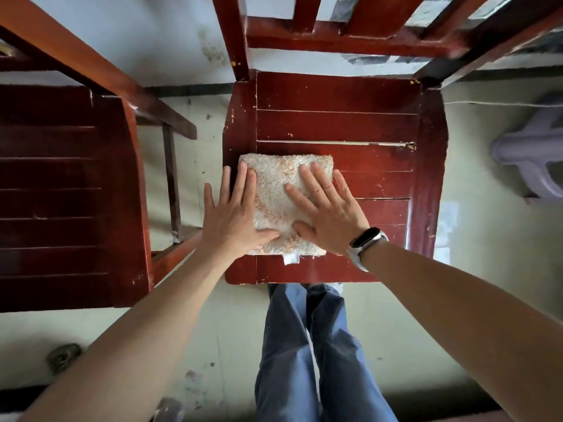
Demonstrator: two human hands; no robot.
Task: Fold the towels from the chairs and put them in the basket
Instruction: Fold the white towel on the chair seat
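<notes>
Both hands, left hand (233, 214) and right hand (327, 214), press with fingers spread flat on a folded towel (274, 190) lying on the chair seat (365, 126), apparently folded but not yet basketed, with no basket in view

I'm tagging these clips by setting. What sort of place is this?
Probably a plain room in a home: two red wooden chairs on a worn pale floor, by a scuffed white wall.

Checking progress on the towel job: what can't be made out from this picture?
- Basket: nowhere in the head view, outside the frame.
- Towel: its sides lie under the left hand and right hand; layers uncountable.
- Left chair: cut by the left edge.
</notes>
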